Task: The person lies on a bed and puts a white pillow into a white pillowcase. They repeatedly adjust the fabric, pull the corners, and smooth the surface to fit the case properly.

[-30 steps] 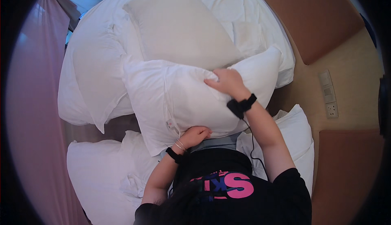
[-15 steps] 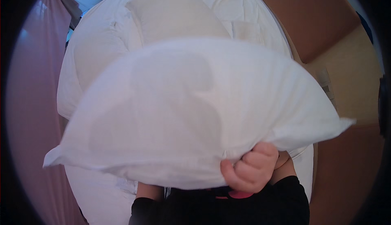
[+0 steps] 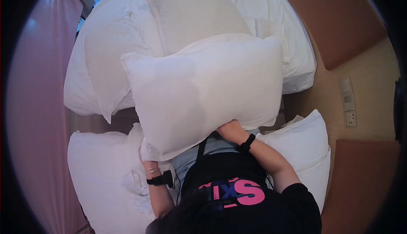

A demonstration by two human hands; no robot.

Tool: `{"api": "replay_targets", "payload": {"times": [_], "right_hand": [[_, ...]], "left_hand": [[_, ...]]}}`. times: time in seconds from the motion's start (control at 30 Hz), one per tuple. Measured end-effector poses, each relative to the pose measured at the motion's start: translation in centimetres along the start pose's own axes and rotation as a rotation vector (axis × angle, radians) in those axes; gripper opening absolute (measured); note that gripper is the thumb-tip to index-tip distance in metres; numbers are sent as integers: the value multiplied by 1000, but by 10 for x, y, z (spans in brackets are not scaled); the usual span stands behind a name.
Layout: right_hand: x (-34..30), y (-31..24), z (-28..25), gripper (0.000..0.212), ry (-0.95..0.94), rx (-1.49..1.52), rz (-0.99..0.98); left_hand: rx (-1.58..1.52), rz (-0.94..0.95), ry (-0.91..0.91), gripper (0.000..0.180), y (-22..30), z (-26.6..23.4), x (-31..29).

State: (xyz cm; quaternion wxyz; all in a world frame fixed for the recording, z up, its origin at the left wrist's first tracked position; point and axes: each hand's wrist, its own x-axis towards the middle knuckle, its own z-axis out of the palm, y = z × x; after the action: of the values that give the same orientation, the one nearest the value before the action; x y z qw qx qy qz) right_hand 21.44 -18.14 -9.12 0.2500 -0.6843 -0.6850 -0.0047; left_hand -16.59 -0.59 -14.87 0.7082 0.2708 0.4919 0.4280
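A plump white pillow [image 3: 212,90] is held level in front of my body. My right hand [image 3: 230,130] grips its near edge from the right, the fingers tucked under the fabric and out of sight. At the near left corner, my left hand [image 3: 149,162] is mostly covered by the pillowcase, and that corner rests over it. Beyond lie two more white pillows, a large one [image 3: 199,13] and another at its left [image 3: 106,60], on a bed with white bedding [image 3: 292,60].
White bedding [image 3: 97,166] lies on my left, with more white bedding [image 3: 296,149] on my right. A pink curtain [image 3: 38,107] hangs at the left. Brown padded panels [image 3: 335,18] and a switch-and-socket plate [image 3: 349,100] are on the right wall.
The pillow has dropped away from close in front of the view and now sits lower and farther off. My left hand has come into view at its near left corner.
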Motion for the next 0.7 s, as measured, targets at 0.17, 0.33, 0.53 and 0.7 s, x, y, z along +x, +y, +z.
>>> {"api": "replay_targets", "payload": {"times": [0.17, 0.33, 0.53, 0.7], "right_hand": [[17, -19, -36, 17, -275, 248, 7], [54, -30, -100, 26, -166, 268, 144], [96, 9, -116, 65, 221, -186, 322], [88, 37, -56, 83, 122, -236, 382]], "left_hand": [[671, 566, 425, 48, 62, 99, -67], [908, 1189, -141, 67, 47, 232, -93], [1634, 1019, -240, 83, 35, 304, -85], [1682, 847, -145, 90, 7, 282, -34]]}}
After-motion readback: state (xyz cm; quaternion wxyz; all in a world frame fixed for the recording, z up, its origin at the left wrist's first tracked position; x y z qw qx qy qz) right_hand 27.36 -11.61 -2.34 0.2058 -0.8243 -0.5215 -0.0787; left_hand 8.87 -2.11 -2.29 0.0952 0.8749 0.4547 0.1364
